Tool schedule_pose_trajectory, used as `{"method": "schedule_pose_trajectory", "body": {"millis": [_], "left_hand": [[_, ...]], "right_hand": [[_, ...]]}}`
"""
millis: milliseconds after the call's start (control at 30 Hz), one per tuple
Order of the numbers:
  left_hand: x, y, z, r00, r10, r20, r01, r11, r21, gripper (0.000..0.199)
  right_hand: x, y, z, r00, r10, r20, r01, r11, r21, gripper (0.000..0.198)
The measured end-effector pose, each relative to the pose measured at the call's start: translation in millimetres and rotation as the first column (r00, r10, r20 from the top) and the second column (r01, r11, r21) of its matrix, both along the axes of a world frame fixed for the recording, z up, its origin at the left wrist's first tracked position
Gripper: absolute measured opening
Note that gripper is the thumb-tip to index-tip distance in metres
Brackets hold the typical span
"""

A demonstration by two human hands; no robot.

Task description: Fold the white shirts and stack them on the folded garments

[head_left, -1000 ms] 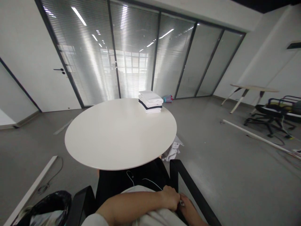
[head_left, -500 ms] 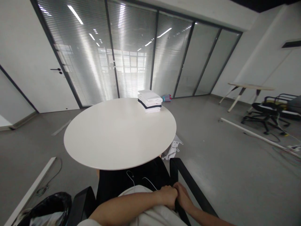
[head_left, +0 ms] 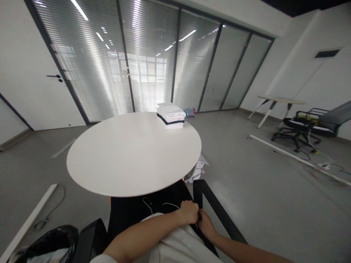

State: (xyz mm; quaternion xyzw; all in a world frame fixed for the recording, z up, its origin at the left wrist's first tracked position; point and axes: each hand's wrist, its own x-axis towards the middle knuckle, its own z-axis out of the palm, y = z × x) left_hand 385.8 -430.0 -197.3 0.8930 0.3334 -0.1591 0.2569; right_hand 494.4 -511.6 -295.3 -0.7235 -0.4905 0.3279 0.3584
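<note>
My left hand [head_left: 189, 212] is closed in a fist above my lap, with the forearm lying across my light shirt [head_left: 175, 244]. Close beside it, my right hand [head_left: 207, 224] is closed too, its fingers curled near the left fist. A small dark patch shows between the two hands; what they hold, if anything, is hidden. White drawstrings [head_left: 147, 205] lie on my black trousers [head_left: 128, 210] near the left hand. A black chair armrest [head_left: 219, 212] runs just beyond the right hand.
A round white table [head_left: 131, 157] stands ahead, bearing a stack of folded white and dark cloth [head_left: 170, 115]. Grey-white fabric [head_left: 196, 171] lies below its right edge. A black-lined bin [head_left: 52, 241] is at lower left. Floor trunking [head_left: 296, 157] and an office chair [head_left: 304, 126] are right.
The view has swung slightly right, so the room sits further left. My hands have risen a little, and the left fist is now higher beside the right hand.
</note>
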Motion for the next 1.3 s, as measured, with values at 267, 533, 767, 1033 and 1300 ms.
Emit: {"method": "schedule_pose_trajectory", "body": {"millis": [267,533,767,1033,1300], "left_hand": [[2,8,3.4,0.999,-0.016,-0.043,0.016,1.000,0.013,0.049],[-9,29,-1.3,1.000,0.019,0.012,-0.018,0.998,-0.061,0.046],[-7,27,1.8,0.998,0.049,0.050,-0.049,0.999,-0.010,0.035],[-5,20,14.8,1.000,-0.013,0.016,0.013,1.000,-0.006,0.032],[-6,24,13.6,1.000,0.011,0.000,-0.011,0.998,-0.055,0.034]], "right_hand": [[-2,-5,-2,0.994,0.049,-0.097,-0.062,0.989,-0.133,0.012],[-7,-5,19,0.954,0.300,0.003,-0.300,0.954,-0.018,0.029],[-6,1,48,0.877,0.480,0.007,-0.478,0.875,-0.079,0.037],[-1,13,54,0.783,0.620,-0.052,-0.619,0.766,-0.175,0.040],[7,15,22,0.862,0.487,0.140,-0.430,0.850,-0.304,0.044]]}}
